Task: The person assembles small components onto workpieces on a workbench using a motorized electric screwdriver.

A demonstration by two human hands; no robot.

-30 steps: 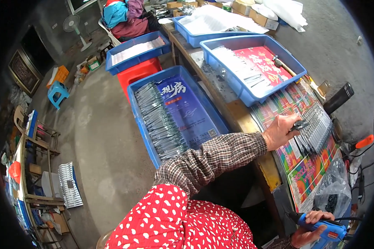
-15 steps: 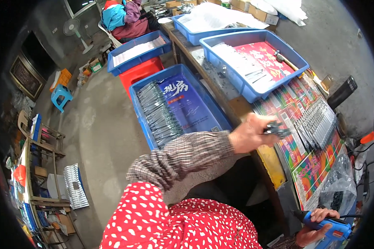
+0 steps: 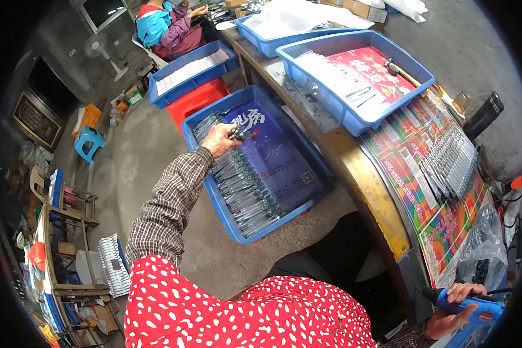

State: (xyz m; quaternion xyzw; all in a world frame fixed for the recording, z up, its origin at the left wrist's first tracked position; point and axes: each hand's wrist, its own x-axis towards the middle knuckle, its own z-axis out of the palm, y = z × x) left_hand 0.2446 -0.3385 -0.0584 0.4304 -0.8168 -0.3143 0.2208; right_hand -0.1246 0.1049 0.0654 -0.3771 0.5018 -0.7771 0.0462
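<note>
My left hand [image 3: 219, 140] is over the far part of a blue plastic tray [image 3: 233, 231], its fingers closed round a small bunch of dark-ended metal pieces [image 3: 236, 133]. Below and beside it, rows of slim silvery pieces with dark green ends [image 3: 246, 188] lie along the tray's left side, on a purple printed sheet [image 3: 281, 153]. Their exact kind is too small to tell. At the lower right, my right hand [image 3: 459, 307] grips a blue corded power tool [image 3: 475, 306] with a black tip pointing left.
A fan of silvery pieces [image 3: 451, 162] lies on colourful printed card [image 3: 414, 188] on the bench at right. Beyond it stands a blue tray [image 3: 354, 124] with white strips and a hammer [image 3: 395, 69]. Clear plastic [image 3: 484, 246] lies near the tool. Another person [image 3: 167, 32] sits at the far left.
My left hand has swung left from the bench edge to the blue tray, carrying the bunch of dark-ended pieces. My right hand keeps its hold on the blue tool.
</note>
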